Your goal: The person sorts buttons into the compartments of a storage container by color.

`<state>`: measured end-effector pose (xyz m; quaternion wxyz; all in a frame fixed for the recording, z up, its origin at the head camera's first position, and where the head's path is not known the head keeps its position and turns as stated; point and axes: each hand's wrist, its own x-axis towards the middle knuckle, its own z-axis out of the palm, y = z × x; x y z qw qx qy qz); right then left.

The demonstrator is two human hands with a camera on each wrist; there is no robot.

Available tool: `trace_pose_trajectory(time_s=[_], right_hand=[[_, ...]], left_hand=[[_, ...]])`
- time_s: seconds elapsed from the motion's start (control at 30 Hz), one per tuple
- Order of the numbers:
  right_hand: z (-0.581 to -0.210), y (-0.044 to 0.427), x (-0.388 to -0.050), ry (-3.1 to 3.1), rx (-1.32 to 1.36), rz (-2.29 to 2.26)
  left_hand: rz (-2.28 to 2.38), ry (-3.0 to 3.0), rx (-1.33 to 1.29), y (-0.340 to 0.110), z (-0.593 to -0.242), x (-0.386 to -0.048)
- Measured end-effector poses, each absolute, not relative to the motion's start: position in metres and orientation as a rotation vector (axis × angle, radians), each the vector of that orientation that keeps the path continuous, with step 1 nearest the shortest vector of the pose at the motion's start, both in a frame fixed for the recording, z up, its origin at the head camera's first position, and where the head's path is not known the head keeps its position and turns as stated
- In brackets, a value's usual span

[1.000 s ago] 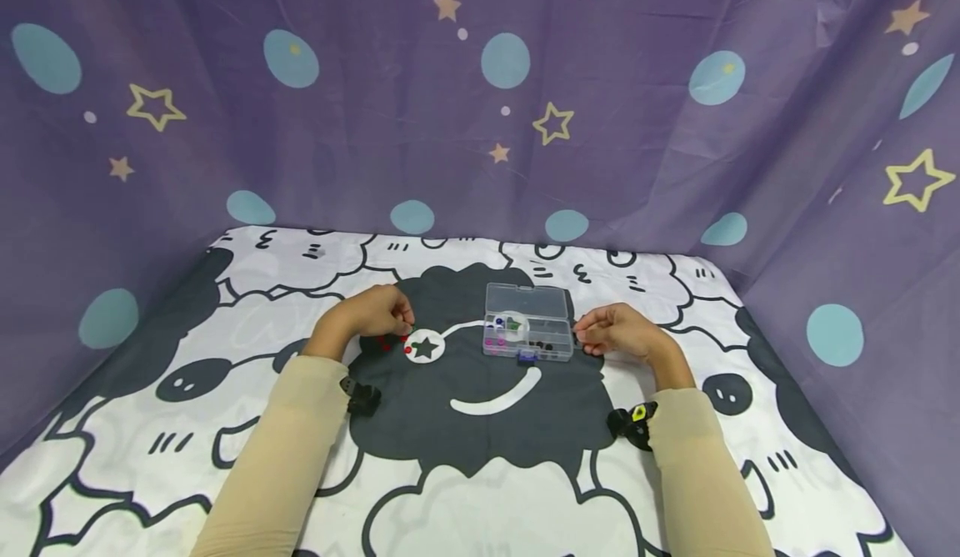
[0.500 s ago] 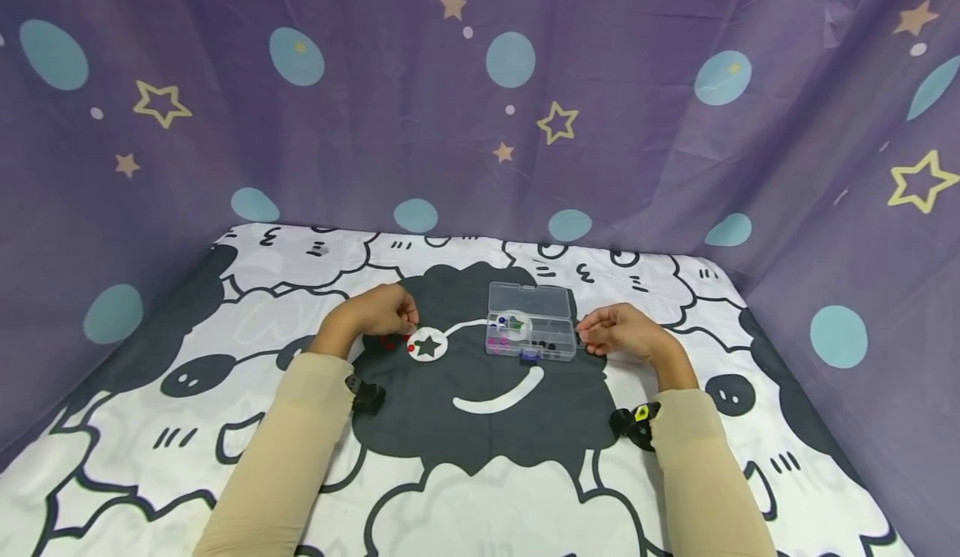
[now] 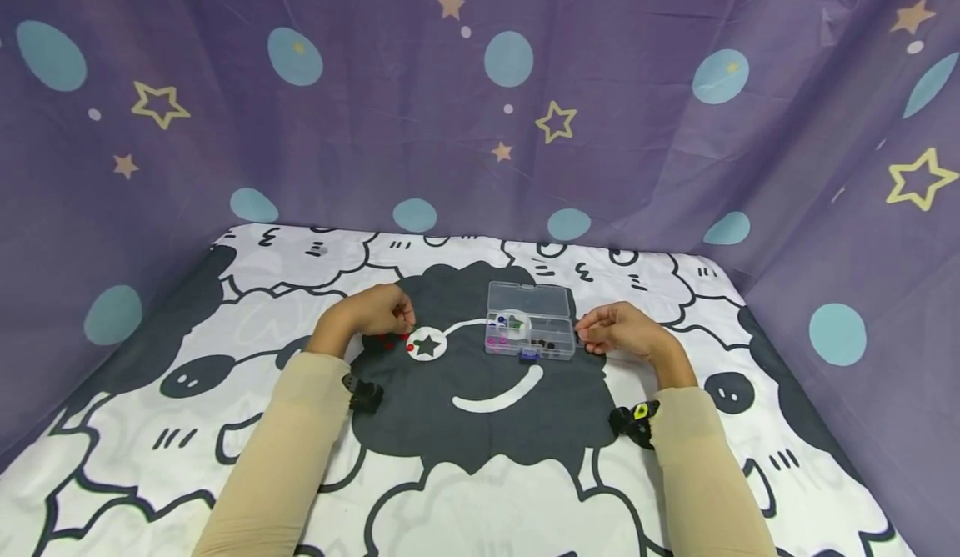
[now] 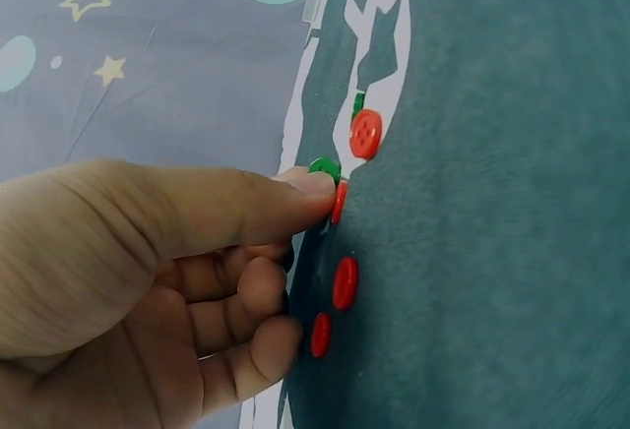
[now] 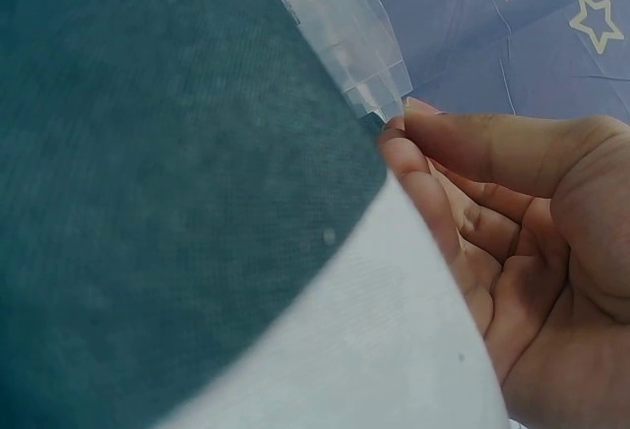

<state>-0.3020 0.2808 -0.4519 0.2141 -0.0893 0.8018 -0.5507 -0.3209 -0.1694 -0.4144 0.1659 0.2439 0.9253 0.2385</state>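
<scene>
The green, round, plastic-looking button (image 4: 323,166) is at your left hand's (image 4: 148,272) fingertips, on the left of the scene, just above or on the cloth; the pictures do not show which. Your left fingers grip it between thumb and forefinger, the other fingers curled loosely; a button this small and smooth looks easy to flick away, so pinch it by opposite edges, firmly but without squeezing hard. Shiny red round buttons lie close by, one (image 4: 345,283) below your thumb and another (image 4: 365,134) by the printed white circle with a dark star (image 3: 427,344); any lift is best straight up, with those loose curled fingers tucked in so they brush none of them. To the right, well apart, stands the clear plastic compartment box (image 3: 557,329), its lid (image 3: 528,299) raised on the far side, small coloured pieces inside; your right hand (image 3: 621,328) is at its right end, thumb and forefinger close together; whether they pinch the edge or only rest against it, you cannot tell; light, steady contact there should suffice, since the box looks light enough to skid on the black-and-white printed cloth (image 3: 487,440).
</scene>
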Motion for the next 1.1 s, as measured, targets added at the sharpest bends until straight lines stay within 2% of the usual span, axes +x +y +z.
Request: trace_pose_trajectory(time_s=[0.33,1.1], right_hand=[[-0.452,0.281,-0.303,2.221,-0.252,-1.528],[-0.453,0.280,-0.301,2.233,-0.250,-1.546]], left_hand=[[0.688,2.616,0.672,-0.170,-0.414,-0.321],[0.845,2.740,0.824,-0.152,-0.411,-0.322]])
